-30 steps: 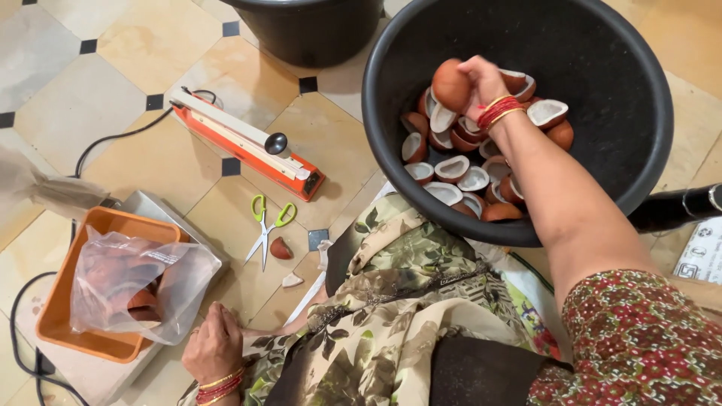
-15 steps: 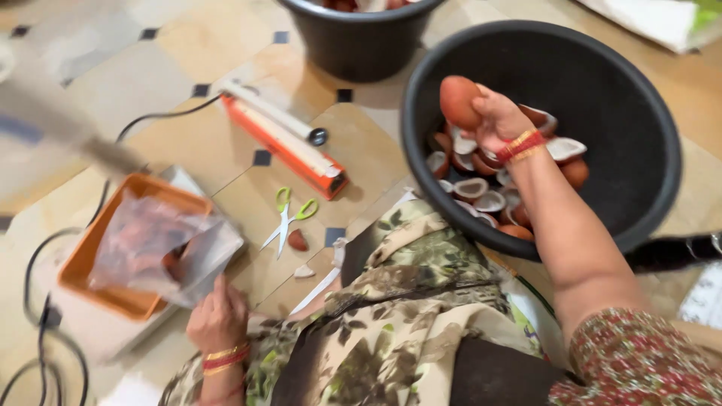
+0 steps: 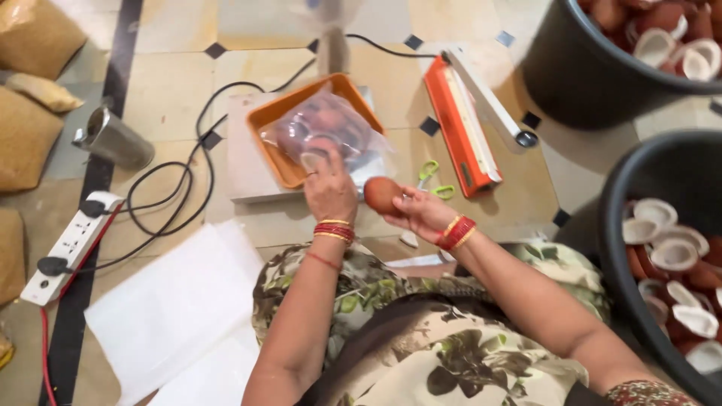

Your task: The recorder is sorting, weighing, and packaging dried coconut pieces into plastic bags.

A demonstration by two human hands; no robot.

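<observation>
Moving from tub to tray: right hand [image 3: 421,214] now cups a brown coconut half [image 3: 382,195], left hand [image 3: 329,188] pinches the clear bag [image 3: 331,128] at 12 o'clock, bagging resumes.

Both arms reach forward, elbows bent, forearms bare. Left hand [image 3: 329,188] extended palm-down, fingers curled forward at the tips, red and gold bangles on the wrist. Right hand [image 3: 418,213] turned palm-left, fingers cupped and closed in a grip, red bangles on its wrist. Hands just beside each other.
</observation>
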